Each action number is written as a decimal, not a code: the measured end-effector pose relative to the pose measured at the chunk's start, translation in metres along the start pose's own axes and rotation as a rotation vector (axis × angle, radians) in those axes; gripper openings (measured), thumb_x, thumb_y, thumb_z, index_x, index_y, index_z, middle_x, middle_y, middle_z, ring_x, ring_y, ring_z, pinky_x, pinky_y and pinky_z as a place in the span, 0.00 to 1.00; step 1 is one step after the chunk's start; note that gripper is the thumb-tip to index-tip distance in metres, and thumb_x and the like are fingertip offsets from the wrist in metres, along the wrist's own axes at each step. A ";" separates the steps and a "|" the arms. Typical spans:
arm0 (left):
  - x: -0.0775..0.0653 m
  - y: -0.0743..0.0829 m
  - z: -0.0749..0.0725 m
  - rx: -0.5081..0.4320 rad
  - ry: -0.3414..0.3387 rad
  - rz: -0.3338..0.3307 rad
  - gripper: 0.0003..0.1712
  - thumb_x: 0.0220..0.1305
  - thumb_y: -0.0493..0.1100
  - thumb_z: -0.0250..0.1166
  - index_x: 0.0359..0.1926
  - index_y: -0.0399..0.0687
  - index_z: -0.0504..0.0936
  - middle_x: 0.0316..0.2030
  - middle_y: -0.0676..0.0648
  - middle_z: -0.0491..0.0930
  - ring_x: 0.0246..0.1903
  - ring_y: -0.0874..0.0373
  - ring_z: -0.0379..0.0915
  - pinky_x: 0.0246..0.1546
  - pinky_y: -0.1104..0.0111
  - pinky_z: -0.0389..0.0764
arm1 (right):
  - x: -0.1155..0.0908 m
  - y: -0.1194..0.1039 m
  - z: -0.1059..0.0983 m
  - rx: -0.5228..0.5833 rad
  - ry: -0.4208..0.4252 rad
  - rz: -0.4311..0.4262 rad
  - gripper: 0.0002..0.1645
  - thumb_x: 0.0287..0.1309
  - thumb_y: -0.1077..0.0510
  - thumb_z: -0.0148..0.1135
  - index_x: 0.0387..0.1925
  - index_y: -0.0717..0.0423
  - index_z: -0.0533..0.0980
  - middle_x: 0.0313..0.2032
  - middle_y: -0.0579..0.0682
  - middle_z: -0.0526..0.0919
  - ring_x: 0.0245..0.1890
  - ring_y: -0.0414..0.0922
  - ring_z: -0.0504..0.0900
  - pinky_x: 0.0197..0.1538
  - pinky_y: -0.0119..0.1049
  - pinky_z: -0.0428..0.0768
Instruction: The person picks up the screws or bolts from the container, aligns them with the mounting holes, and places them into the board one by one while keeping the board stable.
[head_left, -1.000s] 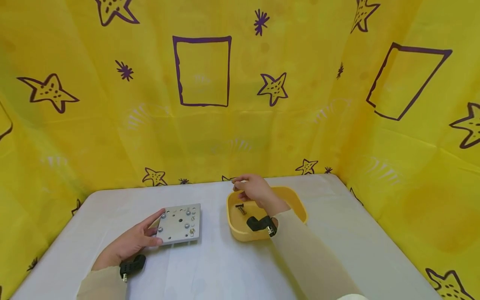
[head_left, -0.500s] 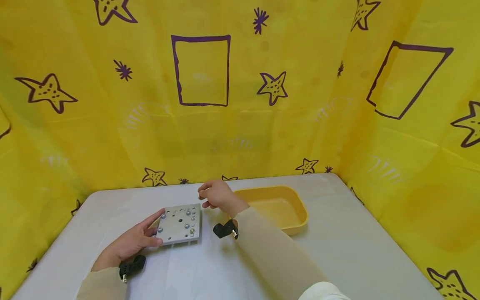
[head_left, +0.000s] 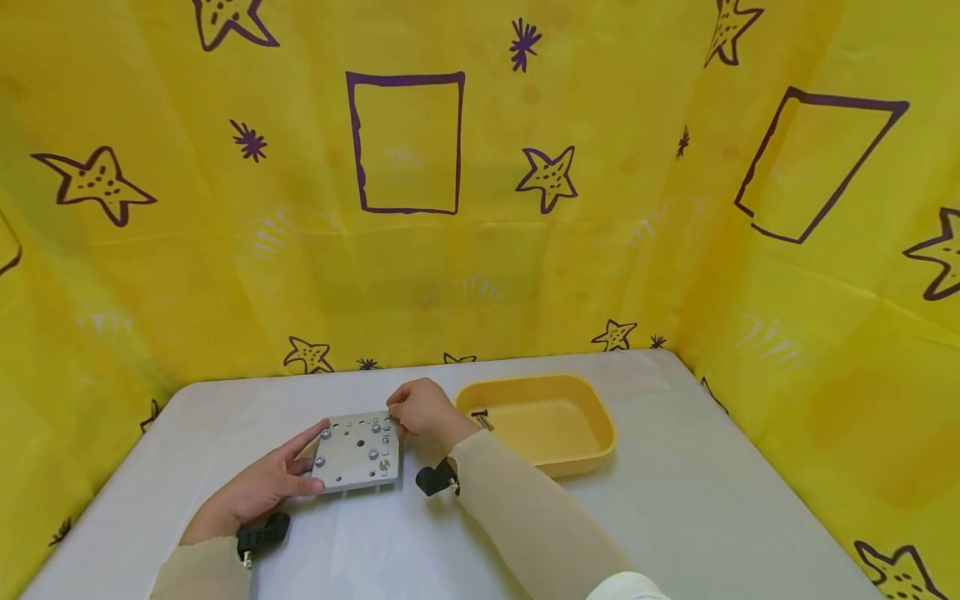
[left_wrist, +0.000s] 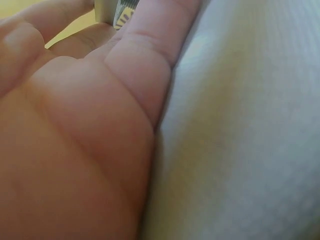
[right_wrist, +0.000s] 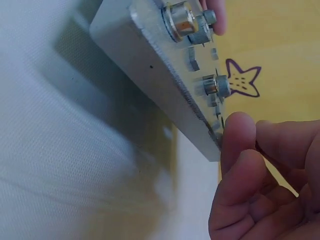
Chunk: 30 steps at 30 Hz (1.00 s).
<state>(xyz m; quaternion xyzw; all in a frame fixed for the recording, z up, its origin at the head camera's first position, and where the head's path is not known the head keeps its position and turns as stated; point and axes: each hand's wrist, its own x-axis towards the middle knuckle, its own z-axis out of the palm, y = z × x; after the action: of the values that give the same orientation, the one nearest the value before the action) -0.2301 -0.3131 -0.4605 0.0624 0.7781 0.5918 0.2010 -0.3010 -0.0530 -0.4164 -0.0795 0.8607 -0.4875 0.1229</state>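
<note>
A light grey metal plate point(head_left: 352, 450) with holes and several socket-head screws stands slightly raised over the table at centre left. My left hand point(head_left: 273, 475) grips its left side, thumb at the near corner and index finger along the far one. At the plate's far right corner, my right hand point(head_left: 427, 412) pinches a small screw, mostly hidden by the fingertips. The right wrist view shows the thumb and index finger point(right_wrist: 240, 130) together right at the plate's edge. In that view, a shiny screw point(right_wrist: 180, 22) stands up from the plate's face.
A yellow tray point(head_left: 592, 458) stands just right of my right forearm. Dark-headed bolts point(head_left: 483, 418) lie at its left end. A white cloth point(head_left: 712, 500) covers the table, and a yellow patterned curtain point(head_left: 480, 250) closes off the back and sides.
My right hand has moved left from over the tray to the plate's far right corner, then slightly down onto it. The left hand and the plate have stayed nearly still.
</note>
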 end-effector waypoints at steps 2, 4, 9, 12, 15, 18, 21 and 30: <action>0.000 0.000 0.000 0.000 -0.005 0.006 0.60 0.59 0.38 0.74 0.80 0.55 0.42 0.75 0.28 0.39 0.68 0.33 0.57 0.61 0.52 0.70 | 0.000 0.001 0.000 -0.018 0.000 -0.011 0.07 0.66 0.60 0.64 0.42 0.56 0.85 0.29 0.46 0.81 0.21 0.43 0.80 0.28 0.32 0.78; 0.001 0.000 0.000 0.003 -0.007 0.012 0.60 0.59 0.38 0.74 0.80 0.54 0.42 0.75 0.28 0.39 0.68 0.34 0.58 0.61 0.54 0.71 | 0.000 0.001 0.000 -0.038 0.000 -0.020 0.07 0.66 0.60 0.64 0.42 0.55 0.85 0.29 0.45 0.81 0.21 0.43 0.80 0.29 0.32 0.77; 0.001 -0.001 0.000 -0.016 -0.016 0.018 0.60 0.59 0.38 0.74 0.80 0.54 0.42 0.75 0.28 0.39 0.67 0.36 0.60 0.59 0.60 0.73 | 0.000 0.002 0.001 -0.055 0.002 -0.030 0.07 0.66 0.61 0.64 0.42 0.55 0.85 0.29 0.44 0.80 0.22 0.44 0.80 0.28 0.31 0.77; 0.001 -0.001 -0.001 -0.015 -0.018 0.017 0.60 0.59 0.38 0.74 0.80 0.54 0.42 0.75 0.28 0.39 0.66 0.36 0.60 0.59 0.59 0.73 | 0.000 0.001 0.001 -0.056 0.005 -0.030 0.07 0.66 0.61 0.64 0.43 0.56 0.85 0.29 0.44 0.80 0.23 0.45 0.80 0.27 0.31 0.76; 0.001 0.000 -0.001 0.000 -0.001 0.006 0.61 0.57 0.39 0.75 0.80 0.55 0.43 0.75 0.29 0.39 0.67 0.35 0.59 0.61 0.55 0.71 | 0.000 0.000 0.000 -0.050 0.007 -0.026 0.08 0.66 0.62 0.64 0.44 0.57 0.85 0.30 0.44 0.80 0.23 0.45 0.80 0.27 0.31 0.76; 0.001 -0.001 0.000 0.002 0.004 0.003 0.61 0.57 0.39 0.75 0.80 0.55 0.43 0.76 0.30 0.39 0.68 0.33 0.57 0.62 0.53 0.69 | -0.002 -0.002 -0.005 0.029 0.013 -0.022 0.07 0.65 0.61 0.64 0.43 0.56 0.85 0.31 0.44 0.81 0.25 0.47 0.82 0.28 0.32 0.77; 0.001 -0.002 0.000 -0.014 -0.017 0.024 0.61 0.57 0.38 0.74 0.80 0.54 0.42 0.75 0.28 0.39 0.67 0.34 0.59 0.60 0.57 0.71 | -0.006 -0.003 -0.022 0.253 0.014 -0.006 0.08 0.65 0.59 0.65 0.43 0.55 0.85 0.35 0.46 0.83 0.25 0.48 0.83 0.28 0.32 0.79; 0.000 0.001 0.000 0.025 0.016 -0.009 0.62 0.56 0.39 0.76 0.80 0.56 0.43 0.76 0.30 0.39 0.70 0.31 0.51 0.64 0.47 0.64 | -0.038 0.022 -0.120 0.621 0.001 -0.009 0.28 0.69 0.47 0.61 0.66 0.52 0.74 0.56 0.56 0.81 0.37 0.53 0.85 0.40 0.37 0.83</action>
<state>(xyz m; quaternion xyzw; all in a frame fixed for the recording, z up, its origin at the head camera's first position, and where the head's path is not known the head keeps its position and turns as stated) -0.2300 -0.3127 -0.4596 0.0565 0.7872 0.5818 0.1967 -0.2995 0.0661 -0.3712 -0.0415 0.6704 -0.7277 0.1386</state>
